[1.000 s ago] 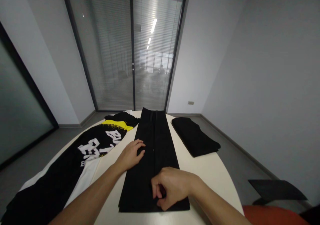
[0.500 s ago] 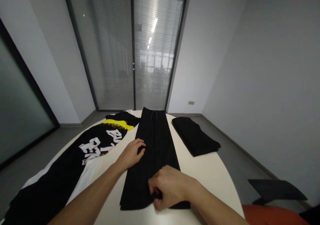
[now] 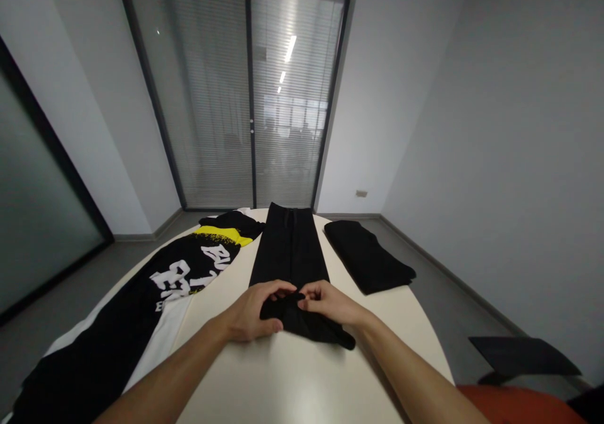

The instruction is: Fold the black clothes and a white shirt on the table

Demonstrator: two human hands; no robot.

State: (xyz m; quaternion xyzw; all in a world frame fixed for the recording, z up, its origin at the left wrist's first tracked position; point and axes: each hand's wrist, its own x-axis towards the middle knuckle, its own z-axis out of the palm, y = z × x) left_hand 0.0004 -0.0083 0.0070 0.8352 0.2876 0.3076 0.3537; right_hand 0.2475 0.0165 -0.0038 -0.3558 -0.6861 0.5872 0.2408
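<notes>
Black trousers (image 3: 290, 248) lie lengthwise on the table, waist end far from me, with the near ends of the legs gathered up and folded back toward the middle. My left hand (image 3: 257, 311) grips the left side of that gathered cloth, thumb toward me and fingers over the top. On the other side my right hand (image 3: 328, 301) pinches the fabric near the centre, close to the left fingertips. The near edge of the cloth sags slightly at the right. Some fingertips are hidden in the dark folds.
A black top with a yellow band and white lettering (image 3: 198, 273) spreads along the table's left side. To the right lies a folded black garment (image 3: 368, 254). The pale round table (image 3: 283, 386) has a chair with an orange seat (image 3: 514, 405) at its right.
The near ends of the trouser legs have been lifted and folded away from me. My left hand has come down and right onto the cloth; my right hand has moved farther up the table.
</notes>
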